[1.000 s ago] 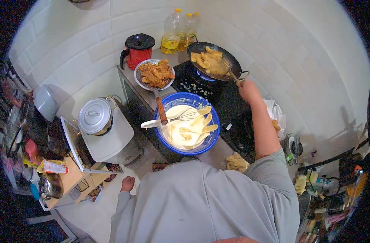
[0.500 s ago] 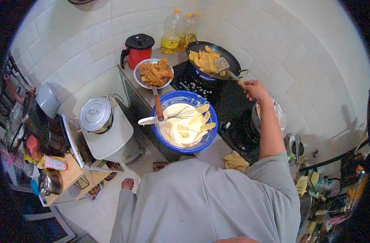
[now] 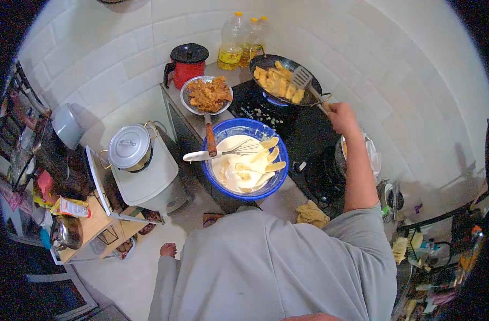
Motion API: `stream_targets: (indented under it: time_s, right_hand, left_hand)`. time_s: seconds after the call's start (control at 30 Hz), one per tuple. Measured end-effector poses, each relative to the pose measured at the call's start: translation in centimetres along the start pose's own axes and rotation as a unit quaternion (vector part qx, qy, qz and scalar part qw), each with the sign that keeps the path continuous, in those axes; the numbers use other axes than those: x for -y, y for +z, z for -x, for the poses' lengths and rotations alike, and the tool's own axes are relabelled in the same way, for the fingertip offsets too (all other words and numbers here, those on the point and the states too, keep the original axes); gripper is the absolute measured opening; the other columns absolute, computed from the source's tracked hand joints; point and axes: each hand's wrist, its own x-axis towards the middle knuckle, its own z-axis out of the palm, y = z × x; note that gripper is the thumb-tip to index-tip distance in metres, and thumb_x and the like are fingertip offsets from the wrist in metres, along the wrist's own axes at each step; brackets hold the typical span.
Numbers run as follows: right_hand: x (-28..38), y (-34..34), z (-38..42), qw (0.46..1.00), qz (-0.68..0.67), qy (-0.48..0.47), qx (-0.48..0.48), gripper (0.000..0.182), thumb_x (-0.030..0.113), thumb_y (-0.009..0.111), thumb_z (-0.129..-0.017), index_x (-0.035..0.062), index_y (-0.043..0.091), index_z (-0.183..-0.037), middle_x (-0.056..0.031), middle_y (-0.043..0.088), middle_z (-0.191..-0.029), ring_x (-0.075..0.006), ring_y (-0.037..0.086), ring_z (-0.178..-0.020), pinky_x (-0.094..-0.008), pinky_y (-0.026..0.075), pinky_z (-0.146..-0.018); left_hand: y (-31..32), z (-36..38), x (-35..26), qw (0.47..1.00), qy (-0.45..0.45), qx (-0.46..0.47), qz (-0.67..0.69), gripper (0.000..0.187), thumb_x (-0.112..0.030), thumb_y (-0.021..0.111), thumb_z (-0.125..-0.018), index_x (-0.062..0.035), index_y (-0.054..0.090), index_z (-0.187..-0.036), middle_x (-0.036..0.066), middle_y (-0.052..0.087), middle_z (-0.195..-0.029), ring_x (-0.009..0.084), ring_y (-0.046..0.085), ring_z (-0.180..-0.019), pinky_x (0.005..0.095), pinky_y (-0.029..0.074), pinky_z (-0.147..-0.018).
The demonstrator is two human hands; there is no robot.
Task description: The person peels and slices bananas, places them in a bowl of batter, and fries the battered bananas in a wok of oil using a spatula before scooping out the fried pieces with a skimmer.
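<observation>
My right hand (image 3: pixel 342 119) is closed around the handle of a slotted spatula (image 3: pixel 301 78). The spatula's head is over the right part of a dark wok (image 3: pixel 315 80), beside golden frying pieces (image 3: pixel 279 81). Blue flame shows under the wok. My left hand (image 3: pixel 168 249) hangs low at my side, its fingers curled with nothing visible in them. In front of my body stands a blue basin (image 3: pixel 282 182) of pale batter (image 3: pixel 228 168) with peeled banana pieces (image 3: pixel 275 155) in it. A whisk (image 3: pixel 201 155) rests across its left side.
A strainer (image 3: pixel 208 125) heaped with fried pieces (image 3: pixel 209 95) has its wooden handle over the basin. Behind stand a red jug (image 3: pixel 188 74) and oil bottles (image 3: pixel 231 51). A lidded pot (image 3: pixel 129 145) is at left; a yellowish cloth (image 3: pixel 312 214) lies near the counter's front.
The spatula has shifted to the right within the wok, its head now more tilted and off the pieces. My right hand has moved slightly right. The frying pieces have been rearranged.
</observation>
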Motion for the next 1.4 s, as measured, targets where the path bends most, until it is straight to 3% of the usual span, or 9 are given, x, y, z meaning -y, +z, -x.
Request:
stream_targets:
  time_s: [0.03, 0.5, 0.77, 0.9, 1.07, 1.13, 1.27, 1.37, 1.4]
  right_hand:
    - [0.4, -0.2, 0.2, 1.000, 0.025, 0.004, -0.006, 0.030, 0.030, 0.053, -0.085, 0.0038, 0.065, -0.094, -0.0238, 0.060, -0.089, -0.0396, 0.058, -0.089, -0.0438, 0.046, -0.078]
    - [1.3, 0.8, 1.1, 0.989, 0.139, -0.045, -0.005, 0.021, 0.015, 0.049, -0.083, 0.0062, 0.064, -0.094, -0.0220, 0.062, -0.091, -0.0380, 0.060, -0.086, -0.0480, 0.047, -0.076]
    - [2.8, -1.7, 2.5, 0.992, 0.124, -0.025, -0.009, 0.019, 0.014, 0.051, -0.081, 0.0058, 0.064, -0.092, -0.0205, 0.063, -0.092, -0.0385, 0.060, -0.087, -0.0473, 0.048, -0.075]
    - [2.8, -2.0, 2.9, 0.988, 0.153, -0.016, 0.014, 0.020, 0.015, 0.051, -0.080, 0.0040, 0.064, -0.091, -0.0222, 0.062, -0.091, -0.0387, 0.060, -0.086, -0.0465, 0.047, -0.076]
    - [1.8, -0.3, 1.3, 0.987, 0.161, -0.017, 0.013, 0.022, 0.018, 0.052, -0.081, 0.0018, 0.065, -0.089, -0.0234, 0.061, -0.090, -0.0388, 0.060, -0.085, -0.0458, 0.047, -0.076]
    - [3.2, -0.7, 1.9, 0.982, 0.185, -0.033, 0.020, 0.018, 0.006, 0.052, -0.074, 0.0006, 0.063, -0.087, -0.0218, 0.062, -0.094, -0.0374, 0.060, -0.089, -0.0466, 0.048, -0.076]
    - [0.4, 1.3, -1.0, 0.988, 0.146, -0.047, 0.032, 0.017, 0.009, 0.053, -0.077, -0.0011, 0.063, -0.086, -0.0228, 0.062, -0.092, -0.0386, 0.059, -0.088, -0.0467, 0.048, -0.074]
    - [-0.6, 0.8, -2.0, 0.997, 0.037, 0.008, 0.060, 0.021, 0.018, 0.057, -0.081, -0.0024, 0.063, -0.082, -0.0203, 0.064, -0.079, -0.0342, 0.064, -0.071, -0.0424, 0.051, -0.063]
    - [-1.4, 0.8, -2.4, 0.995, -0.042, 0.037, 0.083, 0.027, 0.024, 0.059, -0.082, -0.0022, 0.063, -0.080, -0.0166, 0.063, -0.070, -0.0290, 0.062, -0.061, -0.0392, 0.049, -0.056]
  left_hand:
    - [0.3, -0.3, 0.6, 1.000, 0.002, 0.007, -0.028, 0.010, -0.013, 0.053, -0.079, -0.0104, 0.062, -0.081, 0.005, 0.058, -0.070, 0.0153, 0.050, -0.052, 0.0294, 0.036, -0.043]
    - [0.3, -2.6, 6.0, 0.918, 0.030, 0.097, -0.383, 0.024, -0.026, 0.047, -0.082, -0.0144, 0.064, -0.094, 0.011, 0.063, -0.099, 0.0295, 0.061, -0.088, 0.0438, 0.049, -0.074]
    - [1.3, -0.7, 5.7, 0.993, -0.014, 0.112, -0.026, 0.010, -0.013, 0.052, -0.078, -0.0101, 0.060, -0.082, 0.007, 0.057, -0.078, 0.0215, 0.054, -0.067, 0.0361, 0.044, -0.057]
    - [2.1, -1.0, 6.3, 0.980, -0.036, 0.120, 0.154, 0.005, -0.007, 0.054, -0.077, -0.0080, 0.059, -0.077, 0.005, 0.054, -0.068, 0.0175, 0.050, -0.057, 0.0323, 0.041, -0.049]
    - [2.3, -1.4, 5.6, 0.918, -0.060, 0.121, 0.373, 0.008, 0.001, 0.057, -0.074, -0.0053, 0.057, -0.069, 0.003, 0.050, -0.055, 0.0125, 0.046, -0.044, 0.0274, 0.037, -0.039]
    - [2.4, -2.0, 5.1, 0.934, -0.052, 0.114, 0.334, 0.007, 0.000, 0.057, -0.074, -0.0053, 0.057, -0.069, 0.003, 0.051, -0.056, 0.0128, 0.047, -0.045, 0.0278, 0.038, -0.039]
    - [2.2, -1.3, 5.5, 0.981, -0.024, 0.083, 0.172, 0.007, -0.004, 0.057, -0.074, -0.0055, 0.056, -0.067, 0.005, 0.054, -0.059, 0.0139, 0.051, -0.050, 0.0294, 0.040, -0.042]
    - [2.0, 0.0, 5.1, 0.997, -0.003, 0.058, 0.050, 0.008, -0.006, 0.056, -0.073, -0.0056, 0.055, -0.065, 0.006, 0.056, -0.061, 0.0147, 0.053, -0.053, 0.0306, 0.042, -0.045]
    - [1.9, 0.6, 4.8, 0.999, 0.004, 0.050, 0.008, 0.008, -0.007, 0.056, -0.073, -0.0057, 0.055, -0.065, 0.006, 0.057, -0.061, 0.0149, 0.054, -0.055, 0.0310, 0.043, -0.046]
